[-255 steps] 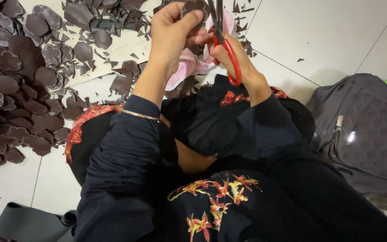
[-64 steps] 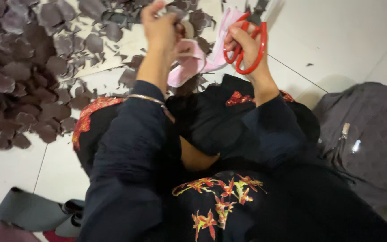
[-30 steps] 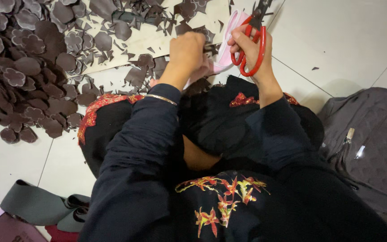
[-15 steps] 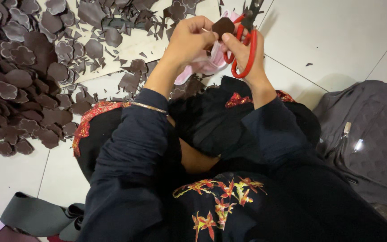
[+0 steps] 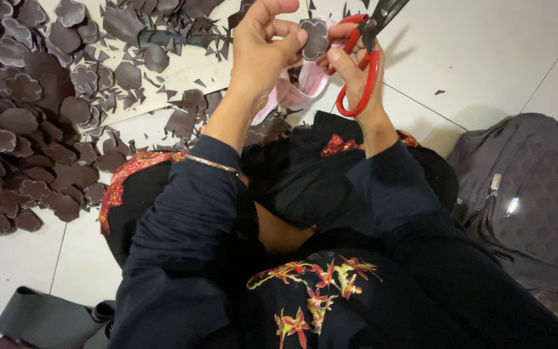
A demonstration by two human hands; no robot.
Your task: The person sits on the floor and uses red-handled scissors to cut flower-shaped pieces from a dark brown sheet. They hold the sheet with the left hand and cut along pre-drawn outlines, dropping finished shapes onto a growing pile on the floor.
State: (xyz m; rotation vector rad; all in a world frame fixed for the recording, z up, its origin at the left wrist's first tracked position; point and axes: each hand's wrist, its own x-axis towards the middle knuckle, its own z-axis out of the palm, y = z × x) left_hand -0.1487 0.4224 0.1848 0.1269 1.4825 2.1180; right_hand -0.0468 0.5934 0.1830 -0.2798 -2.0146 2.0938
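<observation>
Our left hand (image 5: pixel 261 48) pinches a brown flower-shaped cutout (image 5: pixel 314 37) while our right hand (image 5: pixel 355 74) at three o'clock grips red-handled scissors (image 5: pixel 364 55), brown cutouts (image 5: pixel 27 123) heaped at nine o'clock.

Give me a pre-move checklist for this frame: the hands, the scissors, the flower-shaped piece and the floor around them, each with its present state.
1. Left hand pinches the dark brown flower-shaped cut-out between thumb and fingers: ok.
2. Right hand has its fingers through the loops of the red-handled scissors: ok.
3. Scissor blades shut or open: cannot tell, the tips run out of the picture.
4. Blades apart from the left fingers: ok, they point up and away.
5. Pile of finished brown flower-shaped pieces lies to the left on the white tiled floor, apart from the hands: ok.
6. Grey backpack sits off to the right, apart from the hands: ok.
</observation>
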